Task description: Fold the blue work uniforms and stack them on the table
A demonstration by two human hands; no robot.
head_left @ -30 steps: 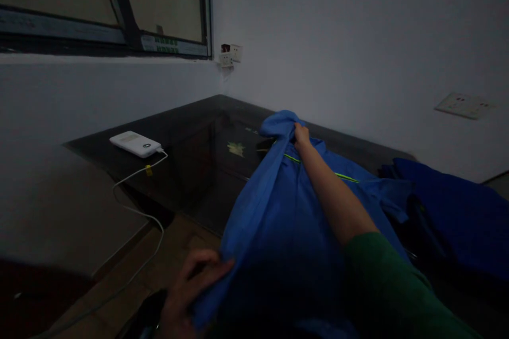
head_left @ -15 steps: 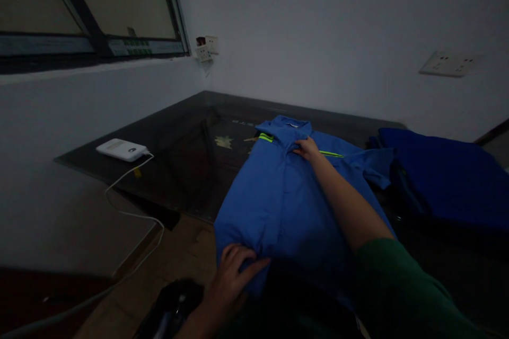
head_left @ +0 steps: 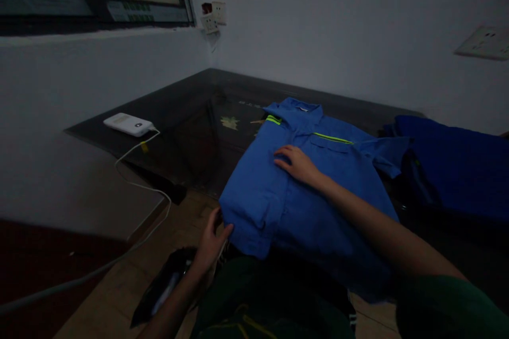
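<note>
A light blue shirt (head_left: 318, 212) with yellow-green stripes lies spread on the dark table (head_left: 186, 111), its collar toward the wall and its lower part hanging over the near edge. My right hand (head_left: 296, 163) rests on the shirt's front below the collar, fingers apart and slightly bent, gripping nothing. At the shirt's lower left corner is my left hand (head_left: 212, 235), thumb and fingers apart beside the fabric edge; its fingertips are partly hidden by the cloth.
Folded dark blue fabric (head_left: 457, 164) lies at the right. A white device (head_left: 128, 124) with a white cable (head_left: 149, 186) sits at the table's left. A black bag (head_left: 169, 280) is on the floor. Wall sockets (head_left: 485, 42) and a window are behind.
My right hand has left the collar area and moved down and left on the shirt. My left hand has shifted left to the shirt's corner. The view has tilted downward.
</note>
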